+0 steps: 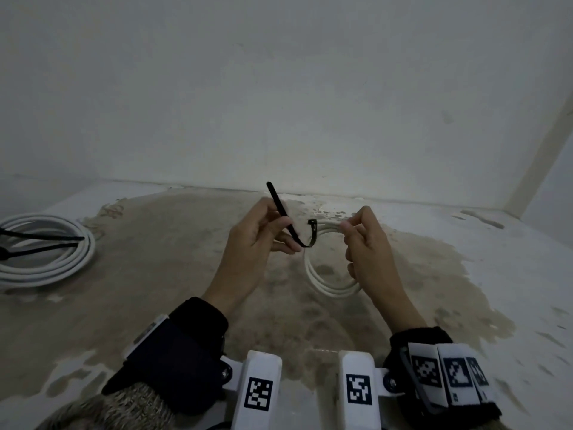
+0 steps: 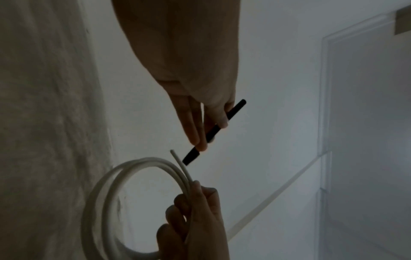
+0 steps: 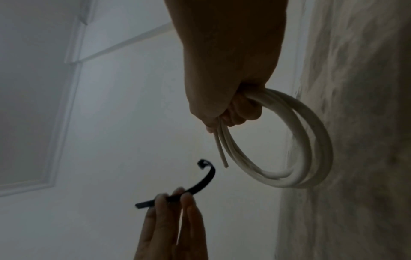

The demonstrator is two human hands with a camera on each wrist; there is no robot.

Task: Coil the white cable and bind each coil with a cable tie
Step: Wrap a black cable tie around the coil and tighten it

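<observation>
Head view gives me both hands raised over a stained, blotchy surface that runs back to a pale wall; I can't tell whether it is a bench or a floor. My left hand pinches a black cable tie partway along its strap, fingers curled on it. The straight tail of the tie points up and away, and the other end curls round like a hook toward the right hand, ending in its small head.

My right hand is closed round a small coil of white cable, which hangs below and left of the fist. In the right wrist view I count about 3 loops in the small coil, gathered in the fist, with 1 cut end sticking out free below the fingers. The hooked end of the tie is near that free end but not touching it; there is a clear gap between tie and coil in all 3 views.

Left wrist view shows the cable tie lying across my fingers, with the right hand and its coil just beyond.

Far to the left, a larger coil of white cable lies flat on the surface, with black ties across it.
</observation>
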